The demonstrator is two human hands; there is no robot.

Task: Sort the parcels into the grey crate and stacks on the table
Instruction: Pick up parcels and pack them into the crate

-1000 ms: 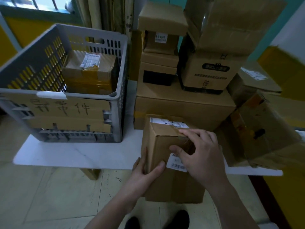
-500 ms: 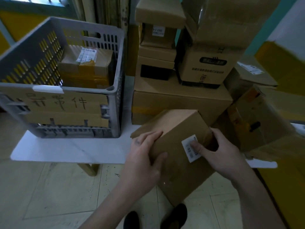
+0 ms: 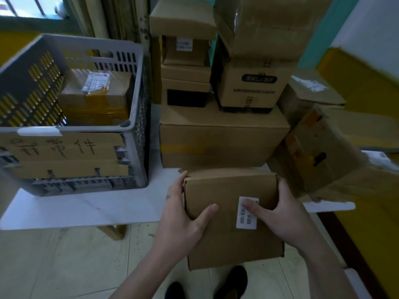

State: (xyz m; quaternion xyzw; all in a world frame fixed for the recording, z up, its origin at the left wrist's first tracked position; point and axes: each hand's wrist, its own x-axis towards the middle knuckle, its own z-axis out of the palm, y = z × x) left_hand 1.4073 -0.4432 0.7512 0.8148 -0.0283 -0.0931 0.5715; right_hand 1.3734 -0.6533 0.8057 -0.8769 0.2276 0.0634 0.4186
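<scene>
I hold a brown cardboard parcel point(image 3: 228, 240) with a white barcode label in front of the white table's point(image 3: 90, 210) near edge, below the big carton. My left hand point(image 3: 183, 219) grips its left side, thumb across the front face. My right hand point(image 3: 280, 214) grips its right side, thumb lying on the label. The grey crate point(image 3: 131, 126) stands on the table at the left, with a taped parcel point(image 3: 97, 98) inside. A stack of parcels point(image 3: 222, 137) rises behind the held one, a large flat carton at its base and smaller boxes on top.
A cardboard sign with handwriting point(image 3: 62, 154) hangs on the crate's front. Tilted, crumpled cartons point(image 3: 319, 156) lean at the right end of the table. Tiled floor point(image 3: 54, 260) and my dark shoes point(image 3: 231, 281) lie below. Yellow and teal walls lie behind.
The parcel has been turned in my hands from tilted to square, label face toward me. My left hand shifted from the front face to the left side.
</scene>
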